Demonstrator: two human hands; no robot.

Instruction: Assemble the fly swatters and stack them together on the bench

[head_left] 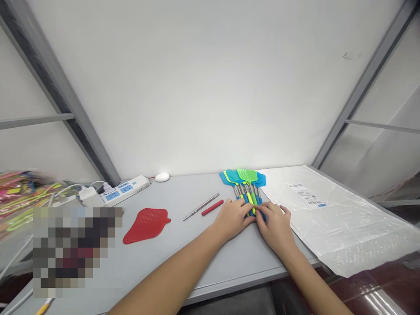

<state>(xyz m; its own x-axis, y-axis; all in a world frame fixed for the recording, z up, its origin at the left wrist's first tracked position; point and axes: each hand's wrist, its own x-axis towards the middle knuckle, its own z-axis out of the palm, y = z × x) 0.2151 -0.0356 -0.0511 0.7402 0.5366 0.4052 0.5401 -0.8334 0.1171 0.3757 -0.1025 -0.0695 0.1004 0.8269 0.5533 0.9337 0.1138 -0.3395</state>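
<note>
Blue-and-green swatters [247, 176] look light, floppy-headed, best taken by the handles [250, 198], where left hand [233, 215] and right hand [275, 222] clasp with closed fingers [247, 208].

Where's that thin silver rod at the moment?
In the head view, just left of centre, the silver rod lies on the grey table, between the red mesh paddle and the red stick.

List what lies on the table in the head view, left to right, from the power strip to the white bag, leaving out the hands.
Power strip, red swatter head, metal rod, red stick, swatters, white bag.
</note>
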